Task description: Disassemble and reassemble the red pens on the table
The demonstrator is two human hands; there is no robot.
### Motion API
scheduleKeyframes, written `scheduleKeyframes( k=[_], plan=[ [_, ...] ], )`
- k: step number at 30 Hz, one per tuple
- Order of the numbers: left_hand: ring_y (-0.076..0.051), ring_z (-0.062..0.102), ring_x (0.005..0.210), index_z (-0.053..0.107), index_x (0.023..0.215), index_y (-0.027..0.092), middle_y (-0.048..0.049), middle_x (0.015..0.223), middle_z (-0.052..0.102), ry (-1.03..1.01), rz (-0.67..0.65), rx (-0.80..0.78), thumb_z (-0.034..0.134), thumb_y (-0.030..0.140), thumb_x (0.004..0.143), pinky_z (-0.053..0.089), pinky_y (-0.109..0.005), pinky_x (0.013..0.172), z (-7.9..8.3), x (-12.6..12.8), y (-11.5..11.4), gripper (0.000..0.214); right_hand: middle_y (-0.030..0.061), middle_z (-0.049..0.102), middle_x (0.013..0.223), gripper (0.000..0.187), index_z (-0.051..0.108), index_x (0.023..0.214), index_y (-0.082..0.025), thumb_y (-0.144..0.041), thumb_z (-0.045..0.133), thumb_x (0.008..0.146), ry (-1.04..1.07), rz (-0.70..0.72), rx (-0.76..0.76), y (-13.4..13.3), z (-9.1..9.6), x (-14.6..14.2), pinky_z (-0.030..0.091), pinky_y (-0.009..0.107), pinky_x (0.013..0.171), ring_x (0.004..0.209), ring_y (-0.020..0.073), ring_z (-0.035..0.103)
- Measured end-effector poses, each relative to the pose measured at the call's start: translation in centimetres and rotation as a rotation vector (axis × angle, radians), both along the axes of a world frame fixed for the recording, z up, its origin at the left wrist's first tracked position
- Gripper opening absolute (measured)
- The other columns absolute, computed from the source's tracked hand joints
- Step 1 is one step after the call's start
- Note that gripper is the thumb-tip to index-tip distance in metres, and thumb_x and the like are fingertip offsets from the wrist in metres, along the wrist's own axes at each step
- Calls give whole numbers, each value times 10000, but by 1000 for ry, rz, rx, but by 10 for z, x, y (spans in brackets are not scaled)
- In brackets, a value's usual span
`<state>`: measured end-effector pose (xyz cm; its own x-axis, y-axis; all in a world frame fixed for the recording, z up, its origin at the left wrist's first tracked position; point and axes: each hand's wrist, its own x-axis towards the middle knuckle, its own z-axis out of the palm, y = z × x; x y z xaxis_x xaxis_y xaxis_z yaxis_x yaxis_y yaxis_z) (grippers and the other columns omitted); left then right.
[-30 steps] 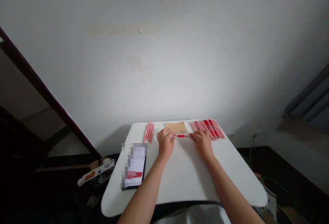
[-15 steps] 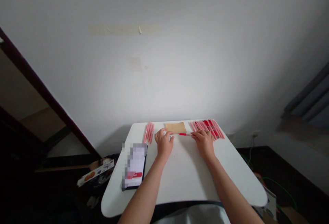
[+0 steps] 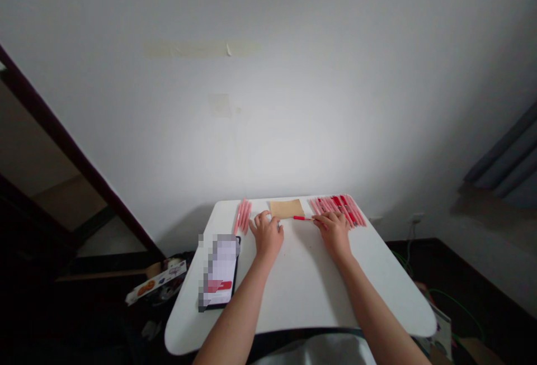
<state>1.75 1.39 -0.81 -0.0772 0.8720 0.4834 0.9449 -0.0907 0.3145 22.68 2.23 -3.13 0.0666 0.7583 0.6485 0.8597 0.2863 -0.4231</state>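
Note:
My right hand (image 3: 334, 231) pinches a thin red pen (image 3: 301, 218) by its right end and holds it low over the white table (image 3: 310, 292). The pen points left, toward a brown paper square (image 3: 287, 208). My left hand (image 3: 265, 234) rests on the table with its fingers curled; I cannot make out what it holds, if anything. Just left of that hand lies a small group of pink pen barrels (image 3: 243, 214). Beside my right hand lies a row of several red and pink pens (image 3: 340, 207).
A dark tablet with a blurred screen (image 3: 220, 271) lies at the table's left front. A white wall stands right behind the table. On the dark floor to the left sits a printed box (image 3: 156, 281). Cables trail on the floor to the right.
My hands have come apart: the left one let go of the pen's left end and slid left toward the pink barrels. The right hand keeps the pen, shifted slightly up and right.

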Motion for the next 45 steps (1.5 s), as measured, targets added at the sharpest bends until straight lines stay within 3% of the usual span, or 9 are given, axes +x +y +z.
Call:
scheduleKeyframes(
  k=[19,31,45],
  plan=[
    [-285,417,1184,688,793,229,-70,1227,552,-6,-43,6,625,220,776,245,-605,1060,-5,0,2,66,62,674,943,294,744,953,-295,-406,473,928,0,13,-5,-1,2,-1,283,393,843,979,253,438],
    [-247,447,1166,693,812,236,-56,1196,569,-167,-81,43,633,192,791,297,-510,1054,6,3,1,76,64,674,947,295,749,929,-300,-420,479,926,6,18,-11,-2,2,-2,290,404,839,986,262,441],
    [-247,453,1164,697,806,243,-56,1184,573,-186,-100,62,629,205,795,304,-510,1050,7,3,0,79,51,674,947,259,751,911,-311,-398,507,918,-15,24,9,-1,0,-4,282,398,852,980,247,448]
  ],
)
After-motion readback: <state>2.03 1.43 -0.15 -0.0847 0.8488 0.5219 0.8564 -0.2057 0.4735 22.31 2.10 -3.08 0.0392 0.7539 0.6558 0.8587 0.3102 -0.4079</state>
